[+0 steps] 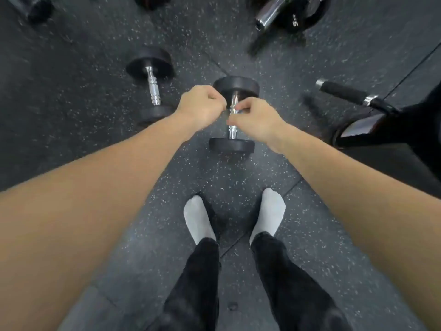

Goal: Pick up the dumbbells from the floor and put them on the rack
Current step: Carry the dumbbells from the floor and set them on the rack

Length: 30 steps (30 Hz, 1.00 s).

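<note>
A black dumbbell (235, 87) with a chrome handle lies on the speckled rubber floor straight ahead of my feet. My right hand (256, 117) is on its handle from the right, fingers curled around the chrome bar. My left hand (202, 103) is closed in a fist just left of the handle, level with its upper part; I cannot tell whether it touches the bar. A second black dumbbell (152, 86) lies on the floor to the left, untouched. No rack is in view.
A chrome barbell end with a black plate (294, 13) lies at the top right. A black machine base with a padded grip (346, 93) stands at the right. Another dark piece of equipment (35, 8) sits at the top left. My feet in white socks (198, 218) stand below the dumbbell.
</note>
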Each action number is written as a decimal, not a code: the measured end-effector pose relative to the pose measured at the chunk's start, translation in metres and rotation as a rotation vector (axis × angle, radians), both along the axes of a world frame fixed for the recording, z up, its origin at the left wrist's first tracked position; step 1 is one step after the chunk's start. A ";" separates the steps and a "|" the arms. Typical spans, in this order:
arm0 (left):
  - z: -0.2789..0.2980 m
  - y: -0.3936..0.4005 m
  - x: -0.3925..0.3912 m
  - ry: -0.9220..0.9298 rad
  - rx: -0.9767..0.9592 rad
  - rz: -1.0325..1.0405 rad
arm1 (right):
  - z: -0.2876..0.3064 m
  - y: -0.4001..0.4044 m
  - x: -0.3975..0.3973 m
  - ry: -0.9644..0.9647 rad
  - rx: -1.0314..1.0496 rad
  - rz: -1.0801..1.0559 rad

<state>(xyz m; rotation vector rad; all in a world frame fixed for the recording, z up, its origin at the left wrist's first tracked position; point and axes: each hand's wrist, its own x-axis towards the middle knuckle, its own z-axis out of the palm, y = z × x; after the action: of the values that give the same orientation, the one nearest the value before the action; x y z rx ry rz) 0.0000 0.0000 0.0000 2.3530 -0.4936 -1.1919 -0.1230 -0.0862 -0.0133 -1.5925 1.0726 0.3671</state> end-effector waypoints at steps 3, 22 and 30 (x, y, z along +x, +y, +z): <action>-0.037 -0.008 0.004 -0.200 0.006 -0.201 | -0.043 0.006 -0.008 0.066 -0.064 0.099; -0.178 -0.138 0.021 -0.777 0.292 -1.041 | -0.174 0.013 0.007 0.081 -0.287 0.788; -0.164 -0.114 0.048 -0.742 0.448 -0.995 | -0.155 -0.012 -0.012 0.092 -0.406 0.972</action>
<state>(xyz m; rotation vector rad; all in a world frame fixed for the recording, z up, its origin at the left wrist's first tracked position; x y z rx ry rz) 0.0477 -0.1135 -0.1636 2.9941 -1.9915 -0.7194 -0.1353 -0.0977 -0.1680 -2.4261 0.3641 0.9074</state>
